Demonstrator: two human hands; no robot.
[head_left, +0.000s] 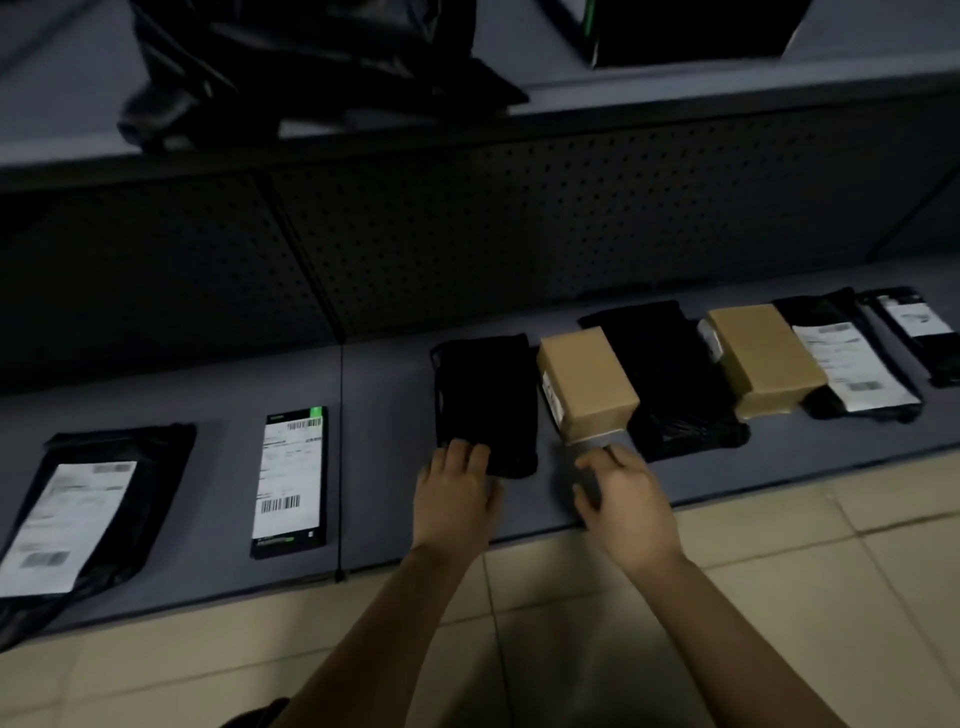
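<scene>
Eight parcels lie in a row on the grey bottom shelf (384, 395), with a perforated back panel (519, 234) behind them and the tiled floor (779, 561) in front. Largest among them is the big black bag (670, 374), wedged between two cardboard boxes, the near box (587, 384) and the far box (763, 358). Off to the left, well apart, lie a labelled black mailer (98, 499) and a slim labelled black box (289, 480).

The work in hand concerns the plain black mailer (485, 395), which lies flat just left of the near box, its label not showing. It looks like a thin plastic pouch with something soft inside: probably light, limp and a little slick, so it would sag if lifted by one corner. The better hold is likely along the near edge with fingers on top and thumb beneath, or with one hand on each side.

The left hand (457, 493) rests its fingertips (470, 452) on the mailer's near left corner. The fingers lie lightly bent on top, with no pinch visible. The right hand (628, 499) hovers over the shelf just in front of the near box, loosely spread, and holds nothing.
</scene>
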